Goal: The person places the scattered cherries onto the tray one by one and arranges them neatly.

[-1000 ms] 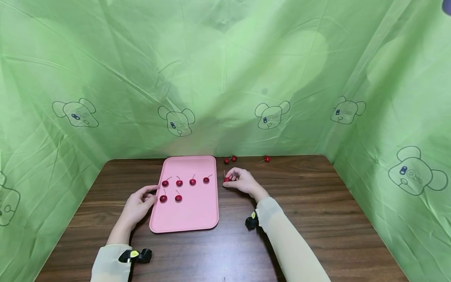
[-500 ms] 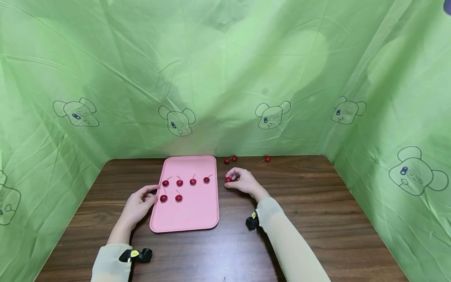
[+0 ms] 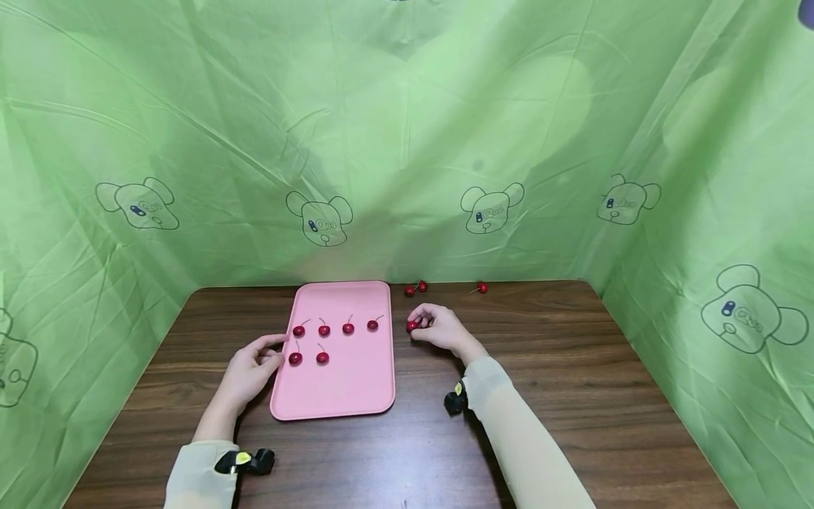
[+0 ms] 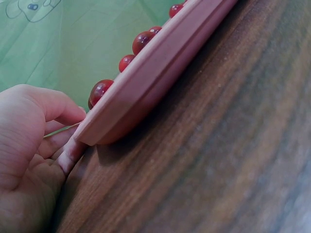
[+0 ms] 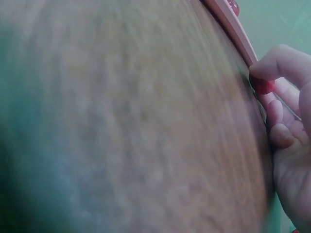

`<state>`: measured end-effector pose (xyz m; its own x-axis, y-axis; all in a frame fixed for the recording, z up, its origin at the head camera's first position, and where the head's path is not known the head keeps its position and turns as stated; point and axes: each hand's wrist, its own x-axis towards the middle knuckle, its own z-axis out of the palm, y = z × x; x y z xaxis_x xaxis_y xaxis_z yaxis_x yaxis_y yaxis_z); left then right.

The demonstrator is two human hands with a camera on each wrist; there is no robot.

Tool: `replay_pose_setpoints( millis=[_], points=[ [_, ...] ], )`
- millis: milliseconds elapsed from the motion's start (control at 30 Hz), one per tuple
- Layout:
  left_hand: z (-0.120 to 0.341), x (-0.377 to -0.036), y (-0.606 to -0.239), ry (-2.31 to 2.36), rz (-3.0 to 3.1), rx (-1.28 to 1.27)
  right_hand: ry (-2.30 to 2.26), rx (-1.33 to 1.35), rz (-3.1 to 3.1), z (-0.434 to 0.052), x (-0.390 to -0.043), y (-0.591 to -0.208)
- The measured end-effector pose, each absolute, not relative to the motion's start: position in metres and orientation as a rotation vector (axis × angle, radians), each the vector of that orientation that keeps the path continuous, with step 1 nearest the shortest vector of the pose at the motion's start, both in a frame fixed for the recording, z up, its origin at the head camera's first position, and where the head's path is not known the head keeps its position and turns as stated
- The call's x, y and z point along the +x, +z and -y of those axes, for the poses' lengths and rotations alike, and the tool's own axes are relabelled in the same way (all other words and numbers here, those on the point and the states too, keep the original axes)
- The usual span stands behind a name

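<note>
Pinching cherry [image 3: 413,326] in curled right hand [image 3: 439,328] fingers; left hand [image 3: 249,369] relaxed, touching pink tray [image 3: 356,385] edge

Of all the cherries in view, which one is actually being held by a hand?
The cherry pinched in the right hand, just right of the pink tray. Six others lie on the tray; three sit loose at the table's far edge.

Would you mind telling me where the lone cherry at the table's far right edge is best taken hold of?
Probably by its stem. The lone cherry lies on the table with the thin stem pointing left, so coming from above with the right hand and pinching the stem seems easiest; the round fruit might roll.
</note>
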<state>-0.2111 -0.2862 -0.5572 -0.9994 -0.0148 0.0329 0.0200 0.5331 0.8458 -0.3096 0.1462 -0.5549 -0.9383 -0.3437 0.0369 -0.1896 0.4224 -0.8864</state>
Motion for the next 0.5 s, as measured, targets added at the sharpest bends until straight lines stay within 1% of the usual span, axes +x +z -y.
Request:
replay_pose_setpoints(
  millis=[500],
  points=[
    [0.286, -0.211, -0.556, -1.49, 2.724, 0.002, -1.738, -0.365, -2.449, -0.142, -0.298, -0.553]
  ],
)
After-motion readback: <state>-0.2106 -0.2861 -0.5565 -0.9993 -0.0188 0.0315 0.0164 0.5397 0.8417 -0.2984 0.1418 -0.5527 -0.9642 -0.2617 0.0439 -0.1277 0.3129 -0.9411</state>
